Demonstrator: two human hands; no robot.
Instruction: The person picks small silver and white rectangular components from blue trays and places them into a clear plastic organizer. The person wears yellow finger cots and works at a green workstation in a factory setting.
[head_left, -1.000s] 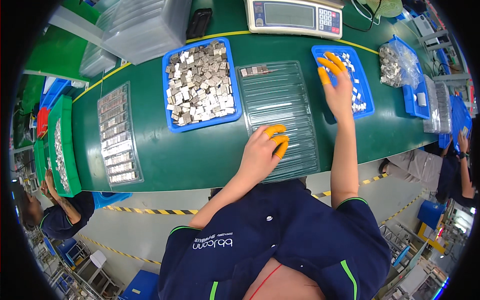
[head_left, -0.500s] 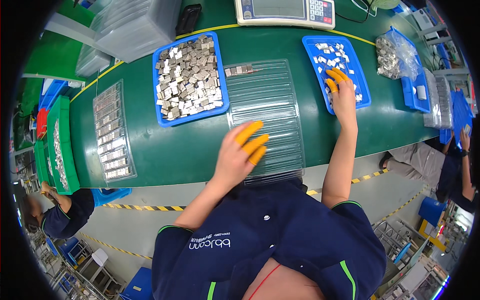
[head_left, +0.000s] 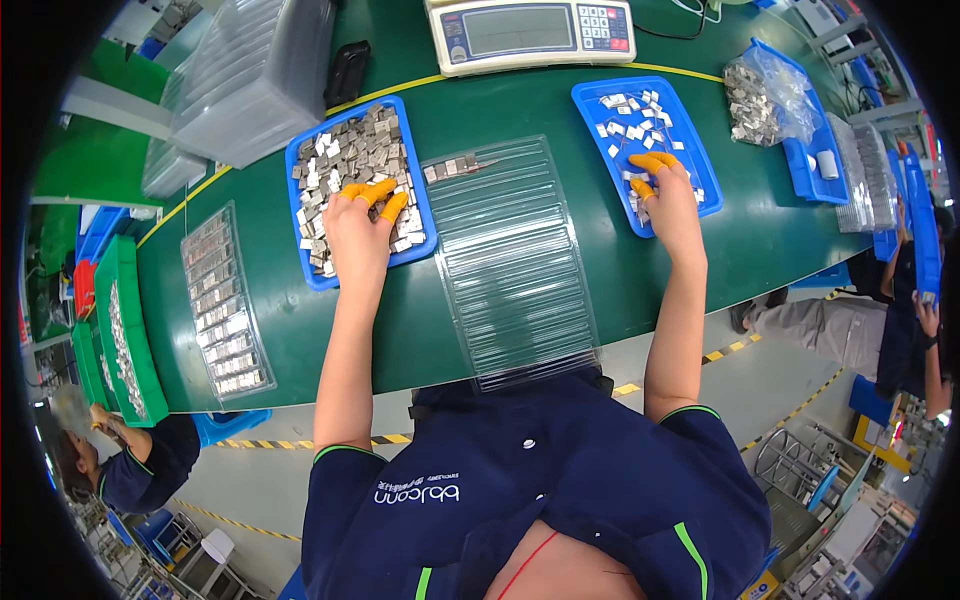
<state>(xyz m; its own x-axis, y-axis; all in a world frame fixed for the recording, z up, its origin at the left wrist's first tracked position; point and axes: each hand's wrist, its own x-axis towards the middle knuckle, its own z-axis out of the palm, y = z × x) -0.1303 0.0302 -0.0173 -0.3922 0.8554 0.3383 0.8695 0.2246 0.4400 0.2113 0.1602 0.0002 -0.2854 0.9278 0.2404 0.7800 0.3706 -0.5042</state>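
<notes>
My left hand is over a blue tray heaped with small silvery metal pieces. Its fingers, in yellow finger cots, are slightly apart and touch the heap; nothing shows held in them. My right hand reaches into a second blue tray with small white-faced pieces spread about in it. A gap shows between its cot-covered thumb and fingers. Between the two trays lies a clear ridged plastic tray. A short row of metal pieces sits in its far-left groove.
A filled clear tray and a green bin lie at the left. Stacked clear trays and a scale stand at the back. Bagged pieces are at the far right. Other people work at both sides.
My left hand has moved from above the clear ridged tray, left and away from me, onto the metal pieces. My right hand stays in its tray, its fingers shifted slightly. The view has shifted a little.
</notes>
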